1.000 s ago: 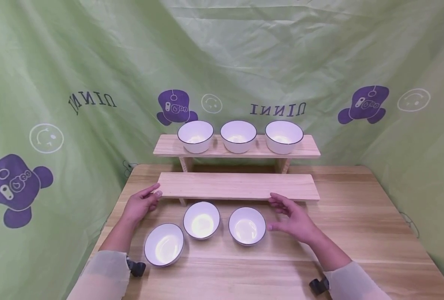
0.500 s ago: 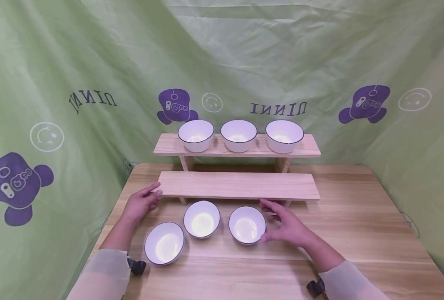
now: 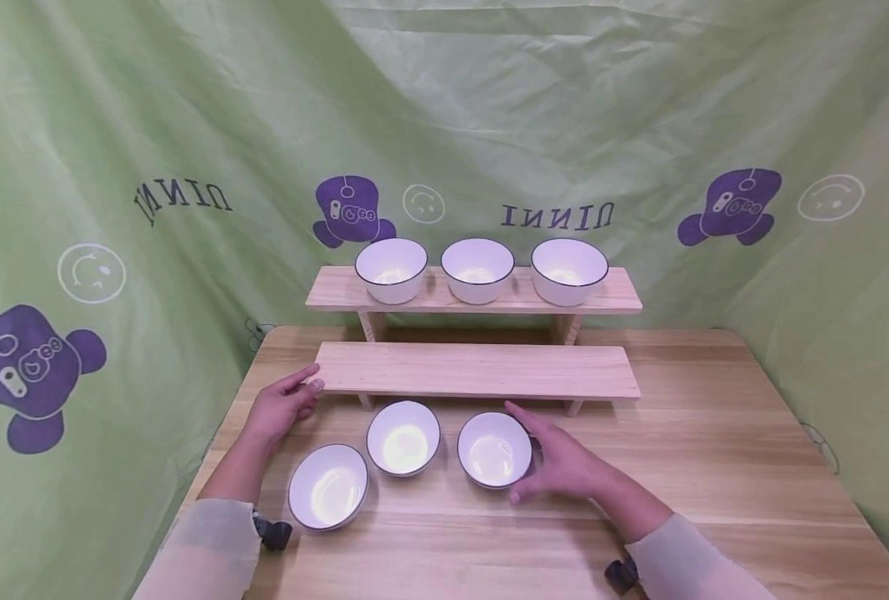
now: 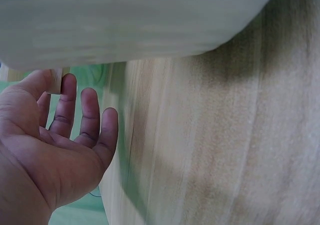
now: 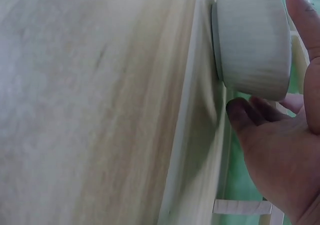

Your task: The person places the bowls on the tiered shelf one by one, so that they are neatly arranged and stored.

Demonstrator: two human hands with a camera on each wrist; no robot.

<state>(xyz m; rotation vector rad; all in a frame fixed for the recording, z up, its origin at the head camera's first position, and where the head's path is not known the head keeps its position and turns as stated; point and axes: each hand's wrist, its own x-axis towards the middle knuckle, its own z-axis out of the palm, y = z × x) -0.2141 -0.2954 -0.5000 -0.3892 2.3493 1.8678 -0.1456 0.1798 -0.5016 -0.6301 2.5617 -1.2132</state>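
Note:
My left hand is at the left end of the lower shelf of a wooden stand. Its thumb and finger pinch the board's end in the left wrist view; the other fingers stick out loosely. My right hand spreads around the right side of a white, dark-rimmed bowl, thumb at the near side and forefinger at the far side. In the right wrist view a gap shows between the bowl's wall and the thumb. Two similar bowls, a middle one and a left one, stand on the table.
On the upper shelf three more white bowls stand in a row, a left, a middle and a right one. A green printed curtain hangs behind the wooden table.
My right hand has moved left and nearer, from beside the lower shelf's front edge to around the right-hand bowl on the table. The left hand and the bowls have stayed in place.

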